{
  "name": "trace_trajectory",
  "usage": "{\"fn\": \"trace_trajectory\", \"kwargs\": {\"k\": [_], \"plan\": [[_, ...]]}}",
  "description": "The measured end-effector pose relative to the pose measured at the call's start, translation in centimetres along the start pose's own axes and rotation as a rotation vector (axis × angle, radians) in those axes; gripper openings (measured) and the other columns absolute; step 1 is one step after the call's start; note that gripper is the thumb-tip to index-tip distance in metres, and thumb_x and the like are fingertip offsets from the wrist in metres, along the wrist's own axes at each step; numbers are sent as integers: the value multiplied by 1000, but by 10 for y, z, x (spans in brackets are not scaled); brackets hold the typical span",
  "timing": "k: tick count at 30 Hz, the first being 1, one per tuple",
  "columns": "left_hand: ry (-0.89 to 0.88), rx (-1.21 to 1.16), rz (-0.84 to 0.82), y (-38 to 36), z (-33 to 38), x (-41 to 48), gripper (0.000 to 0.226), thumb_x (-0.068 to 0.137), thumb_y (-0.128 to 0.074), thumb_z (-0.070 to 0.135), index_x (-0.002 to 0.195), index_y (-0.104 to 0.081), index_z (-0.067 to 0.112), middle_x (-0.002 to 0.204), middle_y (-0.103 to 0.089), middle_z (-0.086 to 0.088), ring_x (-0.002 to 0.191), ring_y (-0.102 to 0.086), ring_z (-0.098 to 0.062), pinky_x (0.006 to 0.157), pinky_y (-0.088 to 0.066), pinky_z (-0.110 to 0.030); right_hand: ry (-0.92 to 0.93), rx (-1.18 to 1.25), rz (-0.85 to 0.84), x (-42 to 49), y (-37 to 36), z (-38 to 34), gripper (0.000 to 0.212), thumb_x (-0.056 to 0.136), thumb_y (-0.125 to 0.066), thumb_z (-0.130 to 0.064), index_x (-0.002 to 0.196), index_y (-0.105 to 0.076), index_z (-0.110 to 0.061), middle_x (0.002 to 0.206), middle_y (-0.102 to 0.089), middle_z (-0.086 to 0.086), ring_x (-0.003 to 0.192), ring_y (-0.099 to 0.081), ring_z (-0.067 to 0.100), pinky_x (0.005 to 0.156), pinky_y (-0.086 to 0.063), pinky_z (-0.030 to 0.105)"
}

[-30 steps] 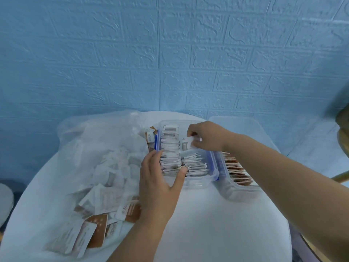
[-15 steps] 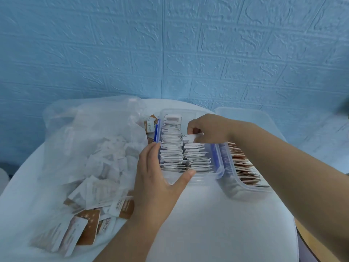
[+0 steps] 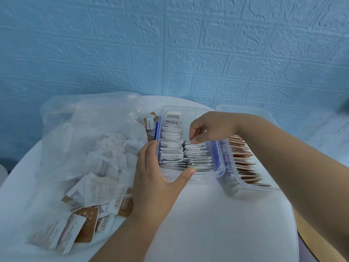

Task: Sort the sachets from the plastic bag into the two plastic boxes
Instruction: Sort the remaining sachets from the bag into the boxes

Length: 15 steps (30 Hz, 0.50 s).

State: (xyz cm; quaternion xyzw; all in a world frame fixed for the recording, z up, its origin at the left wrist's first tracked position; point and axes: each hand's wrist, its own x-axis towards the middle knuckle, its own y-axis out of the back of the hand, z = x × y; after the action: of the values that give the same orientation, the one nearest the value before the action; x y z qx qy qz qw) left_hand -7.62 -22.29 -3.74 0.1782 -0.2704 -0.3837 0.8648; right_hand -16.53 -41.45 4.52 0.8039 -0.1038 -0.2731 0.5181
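At frame centre, the spread left hand [image 3: 151, 178] braces the clear box [image 3: 207, 177]; the right hand [image 3: 209, 127] pinches white sachets [image 3: 173, 154] inside.

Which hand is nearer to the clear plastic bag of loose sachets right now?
Left. The left hand rests at the near-left corner of the blue-clipped clear plastic box, beside the clear plastic bag; the right hand pinches at white sachets inside that box, farther off.
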Motion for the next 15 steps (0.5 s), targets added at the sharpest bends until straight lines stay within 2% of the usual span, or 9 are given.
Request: {"fn": "trace_trajectory", "kwargs": {"k": [6,11,13,15], "plan": [[1,-7,5,1,0,1,105,53,-49,75,139,-33,17,137,-34,5,126,-35,-7,99,-34,-23,-9,-57,25,-4,-4,-2,14,88,-58,-34,100,-63,-28,103,-65,-10,96,-58,10,94,-45,31],[-6,-15,-8,3,1,2,100,56,-56,71,138,-35,18,136,-36,6,126,-36,-7,102,-37,-26,-19,-89,77,-9,-6,-5,20,89,-55,-34,105,-63,-26,106,-64,-9,98,-58,10,94,-45,32],[-12,-40,-20,6,2,3,96,58,-60,67,137,-36,18,135,-37,6,124,-36,-4,100,-33,-18,-11,-71,140,-14,-6,-10,19,89,-56,-32,106,-64,-24,105,-65,-9,98,-58,8,90,-44,22],[-20,-67,-52,10,2,3,88,63,-61,61,137,-38,19,134,-39,6,123,-35,-1,97,-28,-10,20,-63,239,-21,-6,-17,18,90,-57,-28,104,-65,-21,101,-66,-9,92,-57,5,79,-40,10]]}}
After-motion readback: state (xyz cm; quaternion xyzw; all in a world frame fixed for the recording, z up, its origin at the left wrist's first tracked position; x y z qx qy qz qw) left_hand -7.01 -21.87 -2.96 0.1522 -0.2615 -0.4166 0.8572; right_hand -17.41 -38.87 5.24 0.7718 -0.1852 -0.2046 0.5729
